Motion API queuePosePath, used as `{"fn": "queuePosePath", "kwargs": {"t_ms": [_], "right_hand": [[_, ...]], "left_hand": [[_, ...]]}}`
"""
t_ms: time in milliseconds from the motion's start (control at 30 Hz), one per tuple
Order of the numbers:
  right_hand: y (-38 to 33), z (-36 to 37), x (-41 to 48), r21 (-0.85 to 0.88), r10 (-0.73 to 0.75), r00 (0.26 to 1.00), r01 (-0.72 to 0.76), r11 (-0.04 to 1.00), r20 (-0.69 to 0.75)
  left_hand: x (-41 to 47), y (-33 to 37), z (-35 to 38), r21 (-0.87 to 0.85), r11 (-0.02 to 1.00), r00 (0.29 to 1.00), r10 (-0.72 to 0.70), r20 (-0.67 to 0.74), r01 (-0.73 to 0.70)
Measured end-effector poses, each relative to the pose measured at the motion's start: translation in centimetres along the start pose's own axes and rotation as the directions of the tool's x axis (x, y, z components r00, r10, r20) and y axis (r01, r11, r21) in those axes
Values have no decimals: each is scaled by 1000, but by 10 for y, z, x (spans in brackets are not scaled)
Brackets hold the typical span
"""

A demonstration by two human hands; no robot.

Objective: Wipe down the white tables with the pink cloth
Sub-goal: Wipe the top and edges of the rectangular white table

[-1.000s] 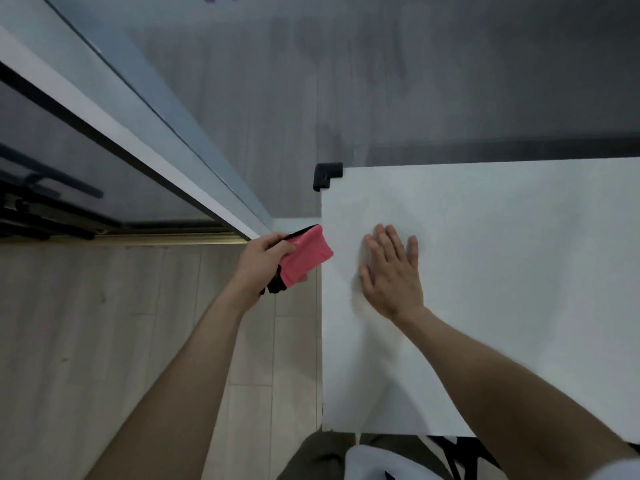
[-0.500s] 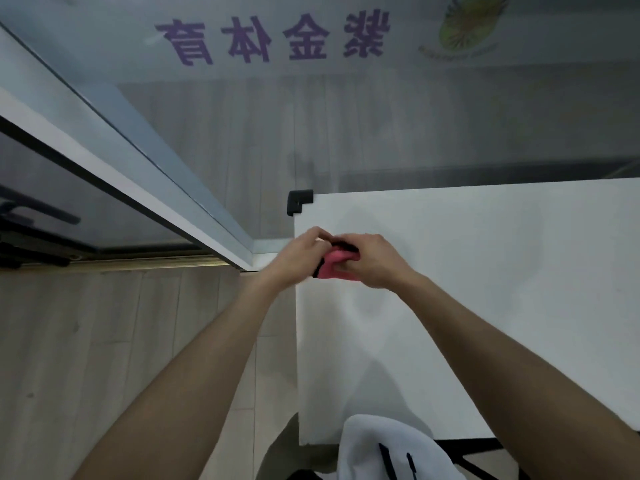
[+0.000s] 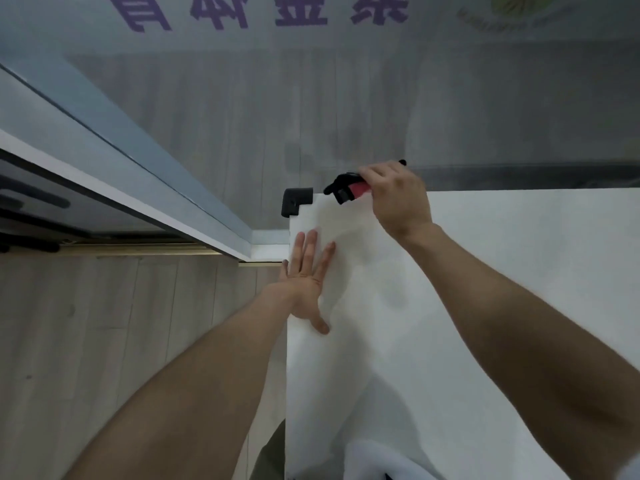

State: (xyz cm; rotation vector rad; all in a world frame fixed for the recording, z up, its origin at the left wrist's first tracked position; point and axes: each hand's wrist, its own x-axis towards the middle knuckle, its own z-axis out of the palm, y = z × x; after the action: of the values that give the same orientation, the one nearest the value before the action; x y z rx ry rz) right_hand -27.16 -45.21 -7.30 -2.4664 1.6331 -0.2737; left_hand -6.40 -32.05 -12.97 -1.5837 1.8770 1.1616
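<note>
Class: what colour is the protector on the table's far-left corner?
The corner protector is black, seen best in the head view.

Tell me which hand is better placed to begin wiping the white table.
The right hand. It grips the pink cloth at the white table's far edge, near the black corner guard. The left hand lies flat on the table's left edge and holds nothing.

Business premises, not a home: large purple lettering (image 3: 263, 12) and a round logo (image 3: 512, 5) on the wall (image 3: 346, 39), a framed glass partition (image 3: 104, 140), a white table (image 3: 519, 271) with a black corner guard (image 3: 294, 201).
</note>
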Motion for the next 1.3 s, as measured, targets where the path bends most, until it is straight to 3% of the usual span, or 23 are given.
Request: {"fn": "queuePosePath", "kwargs": {"t_ms": [100, 267, 400, 533, 633, 700, 833, 933, 1033, 1100, 1233, 1300], "right_hand": [[-6, 28, -19, 18, 0, 995, -2, 1000, 100], [-23, 57, -15, 92, 108, 994, -109, 990, 16], [-68, 72, 7, 141, 51, 998, -56, 988, 37], [-14, 66, -5, 112, 2, 1000, -3, 994, 12], [16, 56, -17, 61, 178, 984, -177, 982, -14], [-14, 62, -6, 68, 218, 976, -217, 974, -2], [-82, 71, 14, 158, 102, 995, -103, 982, 14], [-37, 68, 0, 121, 75, 997, -72, 990, -26], [12, 57, -16, 38, 241, 967, -238, 970, -83], [-8, 65, -6, 53, 286, 955, -283, 958, -72], [-83, 78, 20, 187, 165, 985, -155, 970, -42], [-70, 75, 16, 195, 96, 994, -85, 977, -51]], "left_hand": [[0, -3, 3, -17, 1000, 1000, 16, 16, -16], [2, -7, 6, 3, 1000, 1000, 12, 5, -12], [2, -6, 6, 60, 998, 1000, -12, 9, 12], [0, -6, 4, 10, 1000, 1000, -10, 6, 10], [-3, -4, 1, 9, 1000, 999, -11, 42, 10], [-4, -1, 0, 20, 1000, 998, -23, 62, 22], [-3, 0, -3, 56, 997, 995, -50, 92, 45], [-5, -1, -3, 9, 1000, 998, -22, 63, 21], [-6, 0, -4, 7, 1000, 997, -14, 79, 13], [-5, 1, -5, 23, 999, 995, -31, 91, 29], [-5, 2, -6, 100, 994, 992, -61, 112, 50], [-6, 2, -7, 64, 997, 994, -47, 96, 41]]}}
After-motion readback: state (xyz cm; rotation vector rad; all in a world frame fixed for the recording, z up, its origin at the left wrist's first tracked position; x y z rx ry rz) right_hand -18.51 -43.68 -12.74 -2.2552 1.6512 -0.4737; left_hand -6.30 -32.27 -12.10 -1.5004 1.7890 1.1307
